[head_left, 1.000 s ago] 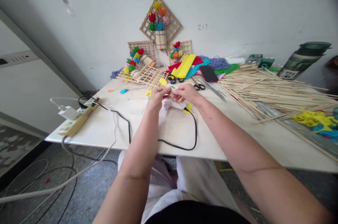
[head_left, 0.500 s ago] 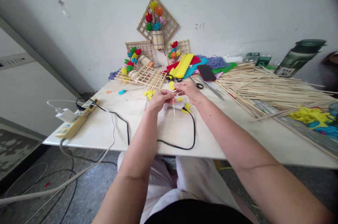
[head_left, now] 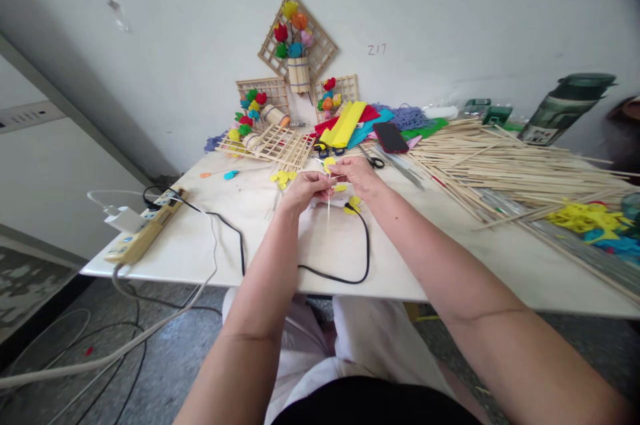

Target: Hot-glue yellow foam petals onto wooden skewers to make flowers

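Observation:
My left hand [head_left: 307, 189] is closed in a pinch on a thin pale stick [head_left: 329, 209], whose lower end points down over the table. Close beside it, my right hand [head_left: 357, 175] has its fingertips closed at a round yellow petal [head_left: 329, 163] near the stick's upper end. A fine pale strand shows between the two hands. Several loose yellow petals [head_left: 283, 178] lie left of my hands. Another yellow petal [head_left: 355, 202] lies to the right, by the plug of a black cord [head_left: 369, 245]. A white object under my hands is mostly hidden.
Stick lattices with coloured flowers [head_left: 299, 45] stand against the wall. Behind my hands lie yellow crepe paper [head_left: 345, 125], a phone [head_left: 391, 138] and black scissors [head_left: 376, 162]. Wooden sticks [head_left: 500, 165] and a green bottle [head_left: 567, 108] are right; a power strip [head_left: 145, 228] sits left.
The yellow petal has shifted slightly right, over the stick's upper end. My right fingers have moved a little, while my left hand stays nearly in place.

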A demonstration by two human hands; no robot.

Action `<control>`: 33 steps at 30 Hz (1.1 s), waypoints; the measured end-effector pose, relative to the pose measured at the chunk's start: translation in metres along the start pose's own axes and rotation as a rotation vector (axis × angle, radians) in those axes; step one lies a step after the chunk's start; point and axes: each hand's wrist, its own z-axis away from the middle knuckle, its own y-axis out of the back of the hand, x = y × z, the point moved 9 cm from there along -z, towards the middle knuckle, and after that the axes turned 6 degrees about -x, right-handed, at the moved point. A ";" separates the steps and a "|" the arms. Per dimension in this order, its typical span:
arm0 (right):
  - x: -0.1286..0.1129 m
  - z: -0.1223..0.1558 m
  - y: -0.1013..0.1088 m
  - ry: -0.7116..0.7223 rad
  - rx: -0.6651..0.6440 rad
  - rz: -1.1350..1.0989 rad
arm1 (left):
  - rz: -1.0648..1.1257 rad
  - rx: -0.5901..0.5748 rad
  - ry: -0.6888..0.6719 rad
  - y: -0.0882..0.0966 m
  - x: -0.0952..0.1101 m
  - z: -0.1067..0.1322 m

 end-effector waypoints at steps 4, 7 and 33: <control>0.000 0.000 0.000 -0.014 -0.010 0.002 | 0.011 -0.008 -0.011 0.000 0.000 0.000; 0.004 -0.001 0.000 -0.064 -0.070 0.009 | 0.014 -0.020 -0.020 0.000 0.000 0.000; -0.001 -0.004 0.002 0.018 -0.090 0.013 | 0.006 -0.050 -0.011 -0.004 0.000 0.001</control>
